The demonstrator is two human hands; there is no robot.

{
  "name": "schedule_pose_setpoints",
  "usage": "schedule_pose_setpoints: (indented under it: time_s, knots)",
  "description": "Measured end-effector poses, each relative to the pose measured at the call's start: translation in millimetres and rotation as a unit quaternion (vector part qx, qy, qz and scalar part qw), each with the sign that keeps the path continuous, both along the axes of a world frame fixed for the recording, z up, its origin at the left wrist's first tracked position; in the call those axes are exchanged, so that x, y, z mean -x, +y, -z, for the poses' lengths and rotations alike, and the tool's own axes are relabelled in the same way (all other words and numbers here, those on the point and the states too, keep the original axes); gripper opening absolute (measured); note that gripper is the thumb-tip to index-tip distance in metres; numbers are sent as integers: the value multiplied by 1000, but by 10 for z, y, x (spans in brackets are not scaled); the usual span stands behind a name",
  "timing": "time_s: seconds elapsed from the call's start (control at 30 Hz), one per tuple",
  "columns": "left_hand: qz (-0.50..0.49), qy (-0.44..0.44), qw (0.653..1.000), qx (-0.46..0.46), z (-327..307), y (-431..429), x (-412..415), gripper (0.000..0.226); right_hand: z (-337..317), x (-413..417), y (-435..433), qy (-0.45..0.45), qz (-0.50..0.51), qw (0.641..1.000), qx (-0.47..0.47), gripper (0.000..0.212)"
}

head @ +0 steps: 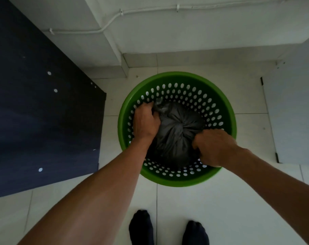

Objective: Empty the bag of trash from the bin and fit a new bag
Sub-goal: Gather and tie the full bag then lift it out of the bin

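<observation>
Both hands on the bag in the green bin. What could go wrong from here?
1. The left hand and right hand each pinch folds of the grey bag, not its gathered centre; the film may tear.
2. Neither hand holds the green bin, so it may lift or tip with the bag.
3. I cannot tell whether the gathered top is knotted; trash might spill.
</observation>
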State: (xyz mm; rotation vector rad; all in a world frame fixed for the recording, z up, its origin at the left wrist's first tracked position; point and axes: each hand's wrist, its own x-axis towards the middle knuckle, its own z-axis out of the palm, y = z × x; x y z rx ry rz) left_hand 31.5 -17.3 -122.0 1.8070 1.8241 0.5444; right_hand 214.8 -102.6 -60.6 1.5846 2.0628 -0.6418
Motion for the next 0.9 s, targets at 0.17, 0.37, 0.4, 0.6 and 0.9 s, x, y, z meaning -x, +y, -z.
schedule_pose_setpoints:
  time_s: [0.17,0.37,0.4,0.6,0.9]
  knots:
    - [126,54,990,-25,-183,-270,149,55,60,90,-48,167,156,958,-172,57]
    - [165,196,962,-91,-301,-439,206,50,384,415,127,111,215,968,-71,105]
    - [151,205,960,-113,-316,-469,256,49,408,479,157,113,223,966,-61,105]
    - [77,186,974,-103,-294,-544,565,53,502,643,215,76,246,965,-39,99]
    - [-3,-13,996,-86,-254,-558,591,58,622,562,196,88,239,964,-77,91]
